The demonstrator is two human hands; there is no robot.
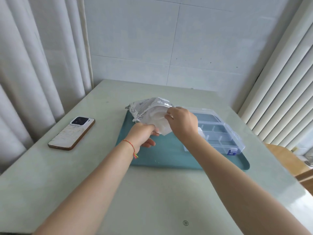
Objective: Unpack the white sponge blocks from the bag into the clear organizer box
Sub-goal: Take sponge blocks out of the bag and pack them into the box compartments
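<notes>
Over the teal tray (169, 156), both hands work the bag (149, 107). I use the tray as my landmark. The bag is held just above the tray's far left part, silver crinkled film with print, mouth turned toward me. My left hand (144, 134) grips the bag's lower edge from below, fingers curled under it. My right hand (182, 122) pinches at the mouth, fingertips (169, 114) on something white; I can't tell if that is a sponge block or an inner white liner (160, 122). No loose sponge block clearly visible outside the bag.

The clear box (218, 131) sits on the tray's right side, lid open, dividers showing, blue latch (231, 152) at its near end. A small white thing (200, 131) shows at the box's left edge, partly hidden by my right wrist; maybe a block, not sure. A phone (72, 133) lies on the table (152, 200) well left of the tray. Red string bracelet (131, 145) on left wrist.

Handling judgement: sponge blocks should be very light, soft, squashy, not fragile, not slippery. Pinch each one gently across two opposite faces, near the middle, so it doesn't deform and catch on the bag mouth. The bag film is thin and floppy, so the left hand needs to hold it near the opening to stop it collapsing. Compartments look narrow; drop blocks straight down.
</notes>
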